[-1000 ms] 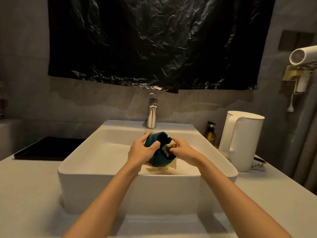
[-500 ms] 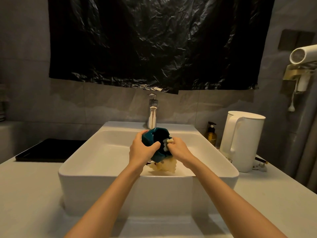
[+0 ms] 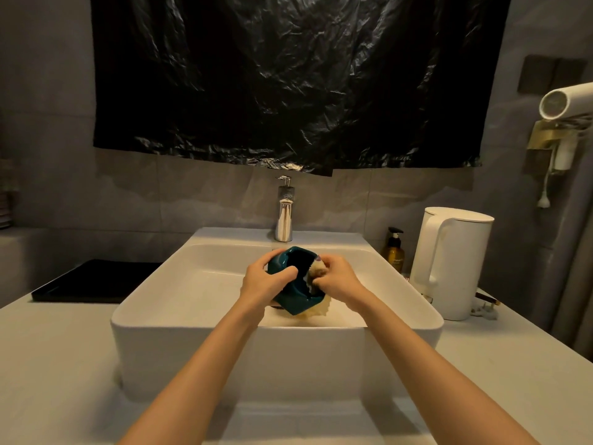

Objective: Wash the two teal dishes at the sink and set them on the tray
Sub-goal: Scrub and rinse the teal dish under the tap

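Over the basin of the white sink (image 3: 305, 329), both hands work on one teal dish (image 3: 290, 298), held tilted above the water line with its open side turned up and toward the right. Left hand (image 3: 263, 277): fingers curled round the dish's near-left wall, thumb hooked over the rim, gripping firmly. Right hand (image 3: 337, 279): fingers bunched and pinching a pale yellow cloth (image 3: 318, 270) against the right rim of the dish; more of the cloth hangs in a frilled fold below the dish. Faucet (image 3: 284, 216) stands just behind; whether water runs cannot be told in this dim light. Black tray (image 3: 96, 281) sits on the grey counter (image 3: 48, 364) to the left of the sink, well apart from the hands, and no teal dish shows on it. Only one teal dish is seen; the second is not visible, perhaps low in the basin behind the front wall. Judgement: task is at an early stage, with the first dish in mid-scrub. Left to do: finish wiping and rinse this dish, carry it left to the tray, then repeat for the other. Wet glazed ware could slip, so the left grip matters. To the right of the sink stand an amber pump bottle (image 3: 394, 250) and a white kettle (image 3: 452, 261).
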Tool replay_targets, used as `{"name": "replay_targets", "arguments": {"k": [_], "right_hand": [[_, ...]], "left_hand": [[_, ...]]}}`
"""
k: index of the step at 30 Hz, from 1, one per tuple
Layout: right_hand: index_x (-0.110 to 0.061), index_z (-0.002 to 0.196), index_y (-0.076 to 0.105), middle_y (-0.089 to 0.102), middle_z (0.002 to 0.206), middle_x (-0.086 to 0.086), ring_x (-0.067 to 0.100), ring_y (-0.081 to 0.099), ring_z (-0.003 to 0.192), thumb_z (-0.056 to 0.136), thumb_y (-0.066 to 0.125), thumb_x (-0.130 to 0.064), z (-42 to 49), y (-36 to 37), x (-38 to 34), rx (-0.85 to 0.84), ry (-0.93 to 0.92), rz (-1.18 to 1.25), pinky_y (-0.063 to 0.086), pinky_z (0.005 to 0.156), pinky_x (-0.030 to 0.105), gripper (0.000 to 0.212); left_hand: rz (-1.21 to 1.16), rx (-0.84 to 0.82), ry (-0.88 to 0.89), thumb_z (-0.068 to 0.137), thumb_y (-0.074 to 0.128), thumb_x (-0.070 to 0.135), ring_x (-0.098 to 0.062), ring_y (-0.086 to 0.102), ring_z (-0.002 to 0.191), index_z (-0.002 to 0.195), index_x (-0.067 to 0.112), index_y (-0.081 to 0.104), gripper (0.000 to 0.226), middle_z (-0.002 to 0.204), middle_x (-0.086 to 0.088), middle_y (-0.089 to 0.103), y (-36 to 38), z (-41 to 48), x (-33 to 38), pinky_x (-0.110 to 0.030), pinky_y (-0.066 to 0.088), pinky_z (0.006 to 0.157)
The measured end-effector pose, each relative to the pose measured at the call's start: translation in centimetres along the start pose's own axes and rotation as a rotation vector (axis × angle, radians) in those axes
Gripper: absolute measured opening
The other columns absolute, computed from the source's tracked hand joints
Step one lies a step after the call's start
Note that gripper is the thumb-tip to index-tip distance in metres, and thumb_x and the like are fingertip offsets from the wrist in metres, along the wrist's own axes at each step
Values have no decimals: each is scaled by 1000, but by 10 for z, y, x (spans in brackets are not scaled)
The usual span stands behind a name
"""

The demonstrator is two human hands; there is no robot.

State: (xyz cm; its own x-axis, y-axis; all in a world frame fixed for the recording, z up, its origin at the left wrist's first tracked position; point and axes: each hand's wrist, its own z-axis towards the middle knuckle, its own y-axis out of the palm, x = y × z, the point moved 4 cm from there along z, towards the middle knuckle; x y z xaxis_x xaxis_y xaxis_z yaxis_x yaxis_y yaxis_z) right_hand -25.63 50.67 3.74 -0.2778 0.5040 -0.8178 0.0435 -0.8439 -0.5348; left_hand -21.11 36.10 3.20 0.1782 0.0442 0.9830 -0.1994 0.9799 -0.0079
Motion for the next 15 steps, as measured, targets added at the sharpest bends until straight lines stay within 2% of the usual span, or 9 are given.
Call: {"name": "replay_targets", "arguments": {"k": [2, 5, 7, 9, 10, 13, 15], "right_hand": [[-15, 96, 68, 67, 97, 8, 23, 64, 96, 85, 61, -1, 1, -7, -2, 134, -71, -87, 57, 78, 31, 19], [-15, 102, 69, 69, 99, 8, 23, 64, 94, 92, 55, -12, -1, -9, -2, 173, -142, -233, 58, 80, 35, 17], [-15, 105, 64, 66, 104, 9, 22, 62, 97, 95, 49, -9, 0, -6, 1, 71, -120, -205, 57, 79, 32, 19], [-15, 109, 57, 62, 107, 8, 21, 59, 100, 92, 48, 1, -1, -1, 3, -97, -45, -53, 55, 71, 23, 25], [-16, 110, 56, 61, 107, 6, 21, 58, 100, 89, 51, 4, -2, -1, 3, -120, -15, 7, 53, 67, 20, 29], [-17, 100, 65, 66, 100, 6, 23, 63, 98, 89, 57, -3, 2, -9, 4, 59, -29, -8, 54, 72, 23, 20], [-14, 102, 67, 67, 101, 8, 23, 64, 97, 92, 55, -9, 2, -8, 2, 136, -47, -90, 55, 76, 28, 17]], "left_hand": [[6, -45, 0, 82, 67, 9, -24, 52, 106, 109, 33, 56, 38, 112, -1, 53, 4, -2, 2, -32, 56, 68], [20, -75, 12, 84, 66, 10, -23, 51, 106, 114, 33, 57, 39, 116, -1, 53, 7, -2, 3, -26, 55, 60], [38, -61, 32, 83, 68, 13, -24, 52, 108, 119, 32, 57, 42, 120, -1, 53, 5, 0, 3, -27, 56, 64], [39, -51, 31, 82, 72, 18, -25, 52, 110, 121, 32, 57, 44, 122, -2, 54, 4, 0, 2, -35, 56, 74], [32, -52, 26, 81, 73, 21, -26, 53, 111, 122, 31, 57, 45, 123, -2, 54, 4, -1, 3, -37, 56, 77], [-17, -84, 9, 79, 75, 28, -24, 53, 110, 126, 32, 56, 51, 125, -2, 54, 6, -3, 4, -32, 56, 70], [-34, -90, -1, 78, 75, 33, -22, 52, 109, 130, 33, 52, 57, 126, 0, 52, 8, -3, 6, -31, 56, 69]]}}
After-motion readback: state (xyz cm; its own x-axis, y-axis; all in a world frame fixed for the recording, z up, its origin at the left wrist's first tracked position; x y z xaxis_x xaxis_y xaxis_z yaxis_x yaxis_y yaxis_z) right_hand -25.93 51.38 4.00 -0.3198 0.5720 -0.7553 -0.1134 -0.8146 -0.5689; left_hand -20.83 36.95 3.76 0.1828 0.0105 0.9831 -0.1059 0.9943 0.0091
